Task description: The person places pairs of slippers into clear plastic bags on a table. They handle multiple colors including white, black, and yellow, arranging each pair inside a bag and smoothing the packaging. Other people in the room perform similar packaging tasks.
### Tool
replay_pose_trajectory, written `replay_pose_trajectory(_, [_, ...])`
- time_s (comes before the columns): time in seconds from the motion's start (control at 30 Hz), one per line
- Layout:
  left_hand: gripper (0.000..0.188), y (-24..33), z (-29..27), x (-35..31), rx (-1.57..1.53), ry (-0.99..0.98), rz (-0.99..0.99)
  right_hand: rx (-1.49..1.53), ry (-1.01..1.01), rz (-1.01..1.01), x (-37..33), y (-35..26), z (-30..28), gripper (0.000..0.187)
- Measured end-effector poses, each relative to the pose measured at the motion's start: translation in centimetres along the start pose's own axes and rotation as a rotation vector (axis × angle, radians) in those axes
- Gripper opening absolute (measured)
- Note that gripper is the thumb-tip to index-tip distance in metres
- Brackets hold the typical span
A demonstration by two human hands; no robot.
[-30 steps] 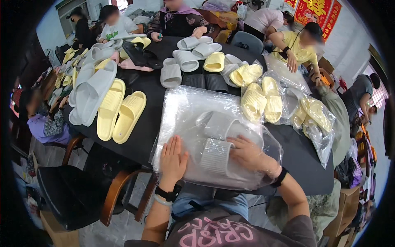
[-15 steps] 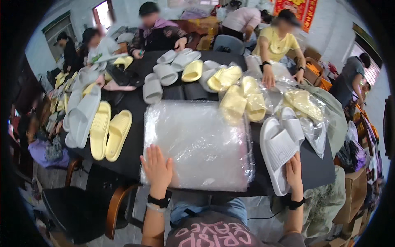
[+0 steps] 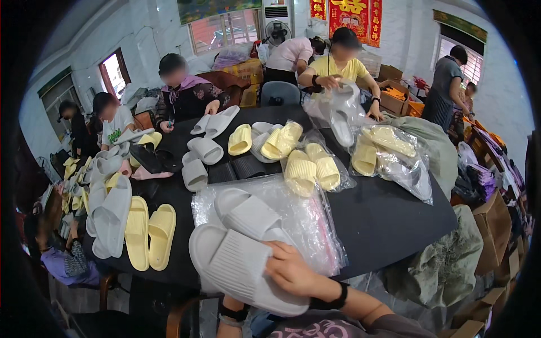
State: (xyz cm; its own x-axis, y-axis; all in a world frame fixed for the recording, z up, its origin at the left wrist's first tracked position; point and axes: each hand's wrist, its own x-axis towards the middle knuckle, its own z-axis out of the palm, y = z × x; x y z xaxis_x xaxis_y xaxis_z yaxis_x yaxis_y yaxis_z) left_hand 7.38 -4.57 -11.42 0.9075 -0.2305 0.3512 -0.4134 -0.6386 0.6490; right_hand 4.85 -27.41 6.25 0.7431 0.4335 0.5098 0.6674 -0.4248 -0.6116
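Note:
Close to me, a pair of grey slide slippers [image 3: 236, 262] is held tilted above a stack of clear plastic bags [image 3: 304, 211]. My right hand [image 3: 290, 269] grips the near slipper by its side, fingers over the edge of the ribbed strap. Of my left arm only the banded wrist [image 3: 232, 315] shows; the hand itself is hidden behind the slippers, so its fingers cannot be seen. Left of the stack lies a yellow slipper pair [image 3: 149, 234]. Several bagged yellow slippers [image 3: 313, 169] lie at the far side of the bags.
Grey slippers [image 3: 205, 151] and others crowd the table's far and left parts. Across the table, a person in yellow [image 3: 344, 67] handles bagged grey slippers [image 3: 341, 115]. Cardboard boxes [image 3: 491, 225] and a green sack [image 3: 445, 259] stand at the right. A wooden chair arm [image 3: 174, 321] sits low left.
The grey pair has moved left from the table's right side to over the bags, with my right hand on it. My left hand has gone behind it. The person across has lifted bagged slippers.

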Motion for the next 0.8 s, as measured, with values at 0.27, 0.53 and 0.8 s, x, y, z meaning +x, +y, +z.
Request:
replay_pose_trajectory(0.27, [0.076, 6.0, -2.8, 2.4, 0.562, 0.022, -0.063, -0.273, 0.160, 0.199, 0.8, 7.0, 5.8, 0.047])
replay_pose_trajectory(0.53, [0.034, 3.9, -5.5, 2.6, -0.044, 0.335, -0.286, -0.097, 0.229, 0.215, -4.4, 6.3, 0.1, 0.063])
replay_pose_trajectory(0.8, [0.036, 7.8, -9.9, 3.9, 0.177, 0.134, -0.103, 0.000, 0.200, 0.377, -7.3, 9.4, 2.1, 0.068])
